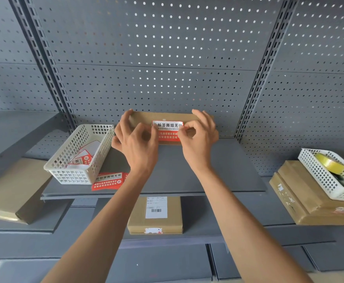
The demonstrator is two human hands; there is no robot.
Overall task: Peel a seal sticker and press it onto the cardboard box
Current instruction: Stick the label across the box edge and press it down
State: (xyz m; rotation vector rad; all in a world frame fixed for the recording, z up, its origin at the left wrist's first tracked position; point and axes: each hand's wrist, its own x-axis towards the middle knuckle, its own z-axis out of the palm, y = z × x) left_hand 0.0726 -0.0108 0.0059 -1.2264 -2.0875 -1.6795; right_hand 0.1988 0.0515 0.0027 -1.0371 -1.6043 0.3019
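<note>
A flat brown cardboard box (167, 116) lies at the back of the grey shelf (218, 170), against the pegboard. A red and white seal sticker (168, 129) is over the box's front edge. My left hand (135, 139) pinches the sticker's left end between thumb and forefinger. My right hand (199, 135) pinches its right end the same way. The other fingers of both hands are spread and rest on the box top. Whether the sticker is stuck down or just held against the box cannot be told.
A white basket (79, 154) with sticker backings stands at the shelf's left, with a stack of red sticker sheets (110, 180) in front of it. A labelled box (155, 215) lies on the lower shelf. At right, a basket holding yellow tape (330, 163) sits on stacked boxes (301, 201).
</note>
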